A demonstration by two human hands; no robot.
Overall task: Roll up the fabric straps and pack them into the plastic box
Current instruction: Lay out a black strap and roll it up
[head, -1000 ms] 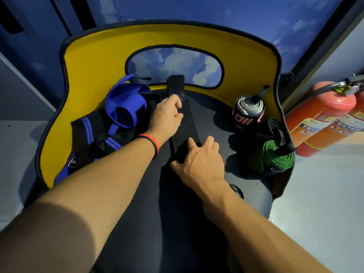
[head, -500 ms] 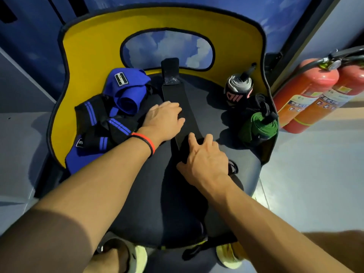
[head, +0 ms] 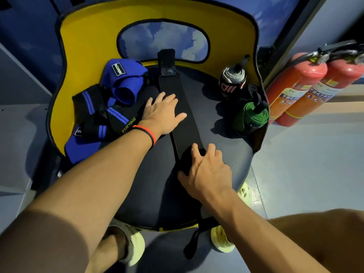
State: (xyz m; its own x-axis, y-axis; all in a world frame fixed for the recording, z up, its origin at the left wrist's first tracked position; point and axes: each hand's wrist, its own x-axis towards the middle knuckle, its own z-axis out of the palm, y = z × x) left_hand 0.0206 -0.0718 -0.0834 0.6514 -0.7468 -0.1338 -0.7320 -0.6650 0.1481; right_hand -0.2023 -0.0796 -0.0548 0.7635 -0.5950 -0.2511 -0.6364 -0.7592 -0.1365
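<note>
pressing the black strap [head: 185,133] with your left hand [head: 162,115], fingers straight, you grasp its rolled end in your right hand [head: 206,172].

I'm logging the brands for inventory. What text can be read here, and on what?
"XUEYING": on a black strap in the left pile.
White patch on the blue wrap: too blurred.
Pink logo on the grey roll: unreadable.
Labels on the fire extinguishers: too blurred.

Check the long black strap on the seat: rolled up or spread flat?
Mostly flat: black strap lies straight along seat, left hand pressing it; right hand grips a small roll at its near end.
</note>
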